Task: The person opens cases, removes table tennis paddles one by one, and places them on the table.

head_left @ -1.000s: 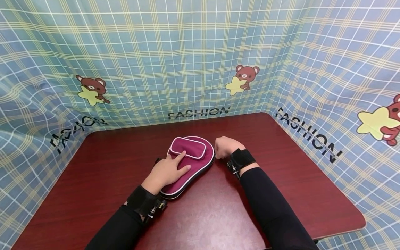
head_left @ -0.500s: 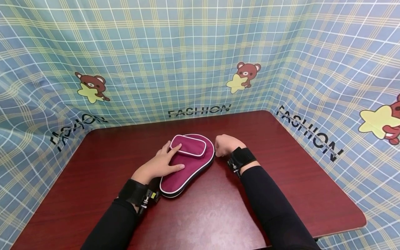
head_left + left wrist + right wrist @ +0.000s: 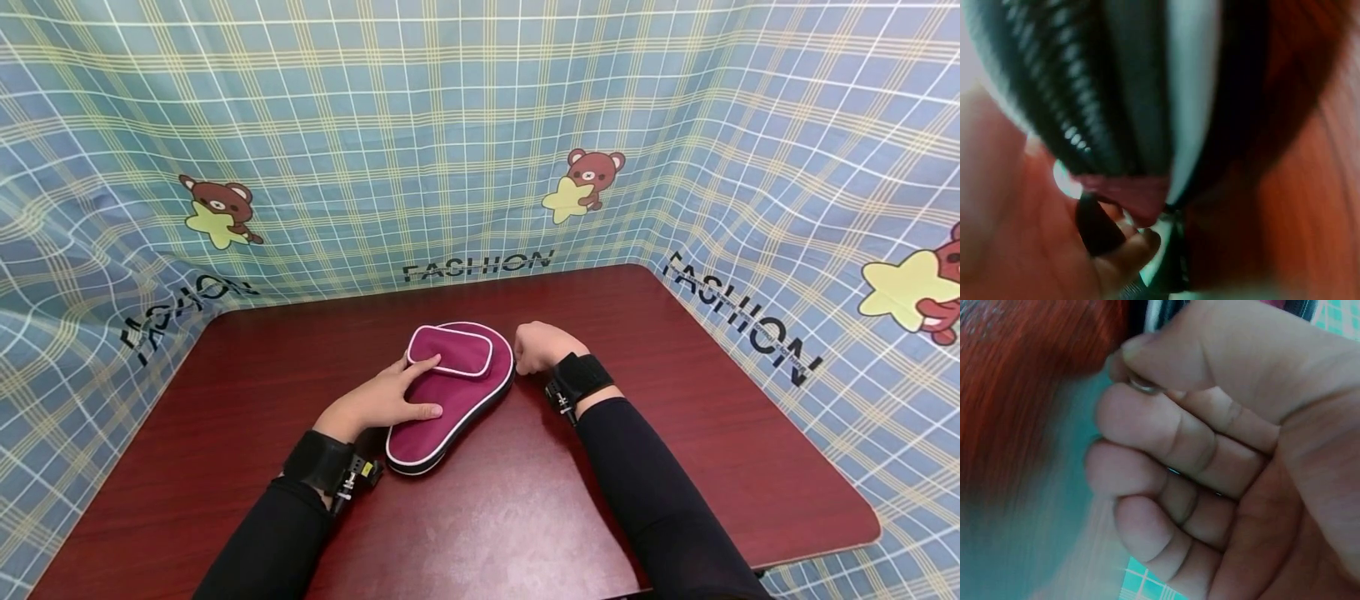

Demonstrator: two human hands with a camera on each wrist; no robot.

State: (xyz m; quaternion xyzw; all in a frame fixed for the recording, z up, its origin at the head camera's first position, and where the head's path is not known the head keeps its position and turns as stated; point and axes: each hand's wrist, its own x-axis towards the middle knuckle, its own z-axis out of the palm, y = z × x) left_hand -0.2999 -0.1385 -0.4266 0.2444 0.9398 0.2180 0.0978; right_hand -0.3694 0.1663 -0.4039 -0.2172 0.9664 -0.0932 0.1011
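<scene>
A magenta table tennis paddle case (image 3: 453,408) with white piping and a black zipped side lies on the table. On its wide far end is a small raised pocket (image 3: 450,350). My left hand (image 3: 382,400) holds the case's left side, thumb on top and index fingertip on the pocket's near edge. In the left wrist view, fingers curl near a black strap (image 3: 1099,225) below the zipper (image 3: 1079,94). At the case's right edge my right hand (image 3: 542,348) pinches a small metal zipper pull (image 3: 1142,385), mostly hidden between thumb and index finger; its other fingers are curled.
The dark red wooden table (image 3: 480,533) carries the case. A blue plaid curtain (image 3: 465,150) with bear prints rises behind the table and along both sides. Black bands with small cameras circle both wrists.
My left hand has shifted left, from flat on top of the case to its left side, and its index finger has come down on the pocket. The right hand stays nearly in place.
</scene>
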